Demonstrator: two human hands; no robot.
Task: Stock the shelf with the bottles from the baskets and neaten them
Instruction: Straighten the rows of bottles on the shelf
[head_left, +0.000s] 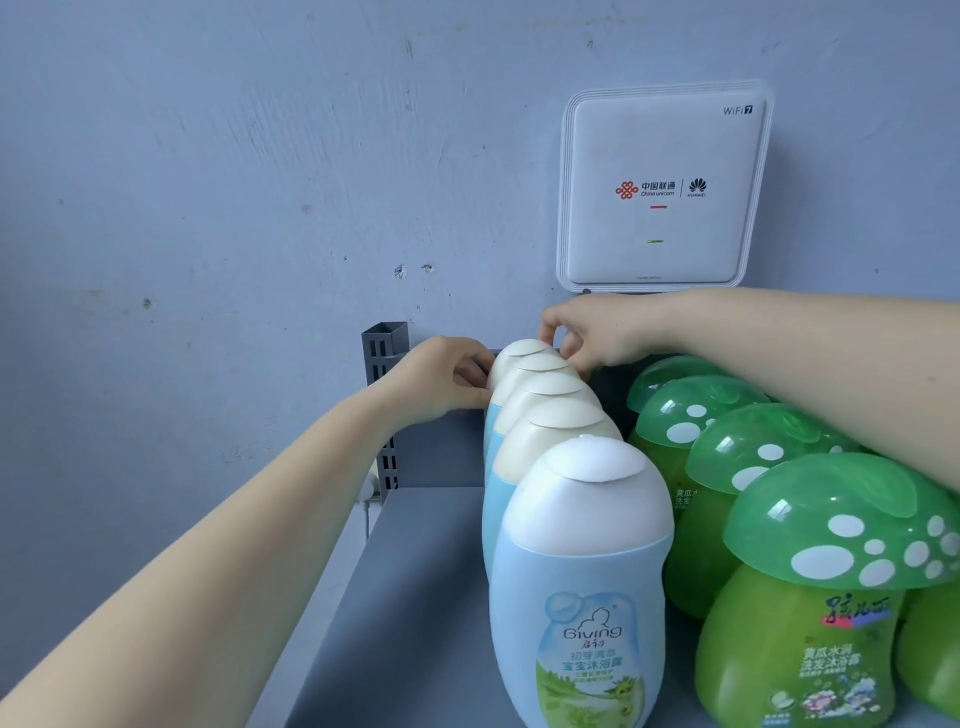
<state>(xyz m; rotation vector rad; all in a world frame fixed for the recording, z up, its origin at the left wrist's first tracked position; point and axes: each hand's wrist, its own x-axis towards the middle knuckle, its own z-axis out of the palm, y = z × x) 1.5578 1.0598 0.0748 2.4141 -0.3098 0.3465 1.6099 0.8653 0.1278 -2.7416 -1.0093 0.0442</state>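
head view: only one camera, looking down the shelf (415, 597) toward the wall (260, 182).
shelf edges: grey slotted upright post (383, 358) at the back-left corner; low grey back panel behind the rows; left edge runs along the wall side.
open room: bare grey shelf strip left of the blue row, from front to back post. My left forearm crosses above it. Right side is packed, no gap visible there.
blue bottles (576, 597): single file of five, white caps, front to back, upright. Front one shows the "Giving" label; those behind are mostly hidden, only caps and slivers of blue body show.
green bottles (795, 649): mushroom-cap bottles in a row just right of the blue row, touching or nearly touching it. More green at the far-right frame edge.
rearmost blue bottle (522, 353): at the back of the file, near the back panel, between both my hands.
left hand (441, 379): fingers curled against the left side of the rearmost cap, grip closed on that bottle.
right hand (592, 332): thumb and fingers pinch the cap's top-right side, grip closed on the same bottle. Forearm passes over the green caps.
router (662, 187): white box on the wall above my right hand, clear of the bottles.
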